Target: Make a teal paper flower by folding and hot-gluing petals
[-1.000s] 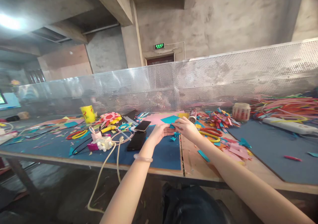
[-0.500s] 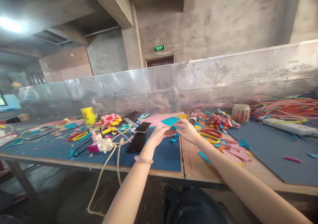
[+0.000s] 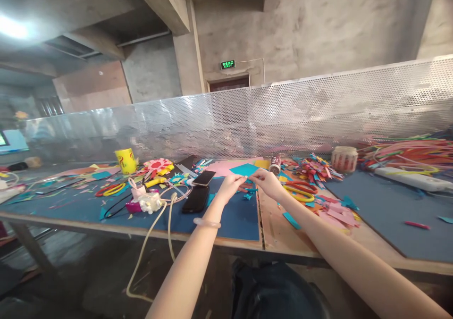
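Note:
My left hand has its thumb and fingers pinched together above the blue mat. Facing it, my right hand pinches too, and the fingertips of both hands nearly meet. What they hold is too small to make out. Right behind the fingertips lies a blue paper sheet on pink paper. Small blue paper scraps rest below the hands. Beyond my right hand a small dark bottle lies tilted.
Two phones lie left of my left hand, near a glue gun and its cords. Scissors and pink paper pieces are to the right. A yellow cup, a jar and a power strip stand farther out.
My left fingers have closed into a pinch and drawn nearer the right fingertips. A bit of blue seen between the hands before is now hidden. The view has shifted slightly.

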The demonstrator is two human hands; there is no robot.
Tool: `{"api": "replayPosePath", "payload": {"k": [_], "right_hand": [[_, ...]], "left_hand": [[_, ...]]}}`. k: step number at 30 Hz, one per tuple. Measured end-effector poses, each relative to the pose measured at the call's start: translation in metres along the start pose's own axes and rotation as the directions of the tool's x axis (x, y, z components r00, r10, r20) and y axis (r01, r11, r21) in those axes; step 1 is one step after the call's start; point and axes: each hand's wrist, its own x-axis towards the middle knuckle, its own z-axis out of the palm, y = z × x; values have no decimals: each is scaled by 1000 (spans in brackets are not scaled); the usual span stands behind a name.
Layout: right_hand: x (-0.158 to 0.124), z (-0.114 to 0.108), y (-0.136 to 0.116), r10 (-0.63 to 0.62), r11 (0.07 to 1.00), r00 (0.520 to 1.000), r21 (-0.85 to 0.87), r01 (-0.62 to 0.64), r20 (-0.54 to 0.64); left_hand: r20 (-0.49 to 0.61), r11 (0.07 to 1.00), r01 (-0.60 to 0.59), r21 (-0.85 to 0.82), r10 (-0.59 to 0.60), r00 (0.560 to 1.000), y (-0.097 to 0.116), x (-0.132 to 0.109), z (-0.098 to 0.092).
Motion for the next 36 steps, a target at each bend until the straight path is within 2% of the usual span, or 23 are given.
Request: {"api": "replayPosePath", "payload": {"k": [6, 14, 19, 22, 26, 28, 32, 36], "right_hand": [[0, 7, 3, 7, 1000, 999, -23, -8, -33], [0, 2, 2, 54, 999, 997, -2, -54, 54], [0, 1, 0, 55, 998, 997, 8, -56, 58], [0, 1, 1, 63, 998, 998, 12, -63, 11], [1, 2, 3, 104, 995, 993, 20, -103, -48], [1, 2, 3, 124, 992, 991, 27, -123, -58], [1, 3, 3, 159, 986, 986, 48, -157, -53], [1, 6, 4, 191, 979, 981, 85, -188, -28]], "left_hand": [[-73, 996, -55, 70, 60, 996, -1, -1, 2], [-79, 979, -113, 170, 128, 989, -6, 2, -2], [-76, 975, -95, 201, 113, 991, -5, 4, -2], [-141, 977, -62, 204, 92, 986, -4, 6, -5], [-346, 971, -44, 235, 125, 930, -3, 9, -17], [-403, 964, -21, 267, 131, 906, -2, 8, -26], [-364, 918, 68, 392, 87, 927, 2, -2, -50], [-292, 818, 90, 569, 98, 951, 8, -21, -74]]}}
